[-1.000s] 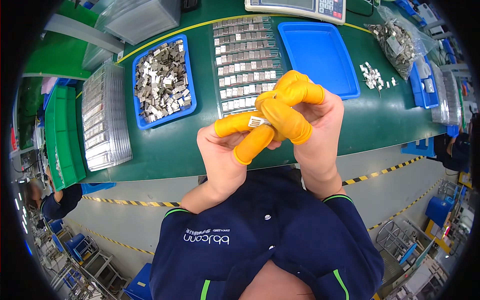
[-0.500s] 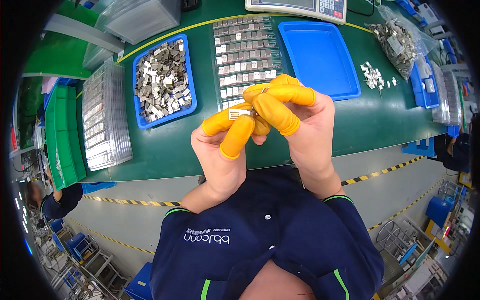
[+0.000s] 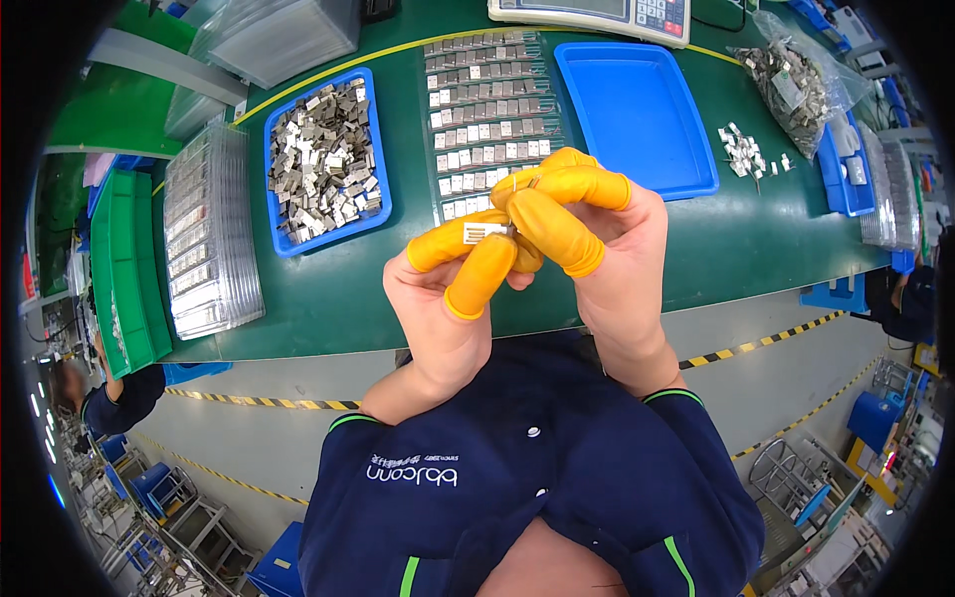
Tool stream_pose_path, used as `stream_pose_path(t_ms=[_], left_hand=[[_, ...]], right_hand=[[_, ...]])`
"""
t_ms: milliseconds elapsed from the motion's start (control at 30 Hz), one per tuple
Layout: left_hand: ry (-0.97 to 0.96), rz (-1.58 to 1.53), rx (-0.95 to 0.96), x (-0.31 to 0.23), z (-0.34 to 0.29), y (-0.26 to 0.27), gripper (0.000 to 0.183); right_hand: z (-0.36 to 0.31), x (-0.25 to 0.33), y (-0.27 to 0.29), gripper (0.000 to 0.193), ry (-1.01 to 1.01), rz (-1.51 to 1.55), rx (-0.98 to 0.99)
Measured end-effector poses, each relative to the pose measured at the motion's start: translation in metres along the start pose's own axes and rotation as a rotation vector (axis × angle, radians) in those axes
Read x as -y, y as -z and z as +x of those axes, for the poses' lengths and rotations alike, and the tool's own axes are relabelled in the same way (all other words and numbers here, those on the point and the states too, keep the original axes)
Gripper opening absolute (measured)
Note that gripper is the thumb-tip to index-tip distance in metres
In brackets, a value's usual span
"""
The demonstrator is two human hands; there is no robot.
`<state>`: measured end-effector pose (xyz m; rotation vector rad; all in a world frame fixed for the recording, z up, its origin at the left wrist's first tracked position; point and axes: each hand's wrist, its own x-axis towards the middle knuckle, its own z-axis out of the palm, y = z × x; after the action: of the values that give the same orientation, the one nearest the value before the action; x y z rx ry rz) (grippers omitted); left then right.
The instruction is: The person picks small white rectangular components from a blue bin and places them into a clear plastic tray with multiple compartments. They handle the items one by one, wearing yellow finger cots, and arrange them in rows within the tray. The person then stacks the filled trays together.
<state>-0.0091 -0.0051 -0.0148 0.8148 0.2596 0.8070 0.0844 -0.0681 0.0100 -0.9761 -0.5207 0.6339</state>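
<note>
Between thumb and fingers, my left hand pinches a small USB connector with a white face and dark slots. My right hand is closed right beside it, fingertips meeting those of my left. A thin metallic edge shows between the right thumb and forefinger; the rest of that piece is hidden. Both hands wear yellow finger cots and hover over the near part of the green table. Beyond them lies a clear tray with rows of similar connectors.
A blue tray heaped with metal connectors stands left, beside stacked clear trays and a green bin. Another blue tray lies right, near loose white pieces and a plastic bag of parts. A scale stands at the back.
Both hands have shifted very slightly to the right with the USB connector. The connector has turned a little, and its slotted face shows more fully.
</note>
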Motion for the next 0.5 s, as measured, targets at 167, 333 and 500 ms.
stream_pose_path(t_ms=[167,333,500], left_hand=[[-0.035,0.003,0.009,-0.001,-0.001,-0.002,0.021],[-0.021,0.041,-0.002,0.002,-0.001,-0.004,0.022],[0.130,0.248,0.003,0.005,0.005,0.005,0.025]], right_hand=[[0.000,-0.002,0.001,0.013,0.001,0.037,0.016],[0.001,0.000,0.005,0.013,0.027,0.035,0.008],[0.027,0.016,0.070,0.012,0.223,-0.184,-0.398]])
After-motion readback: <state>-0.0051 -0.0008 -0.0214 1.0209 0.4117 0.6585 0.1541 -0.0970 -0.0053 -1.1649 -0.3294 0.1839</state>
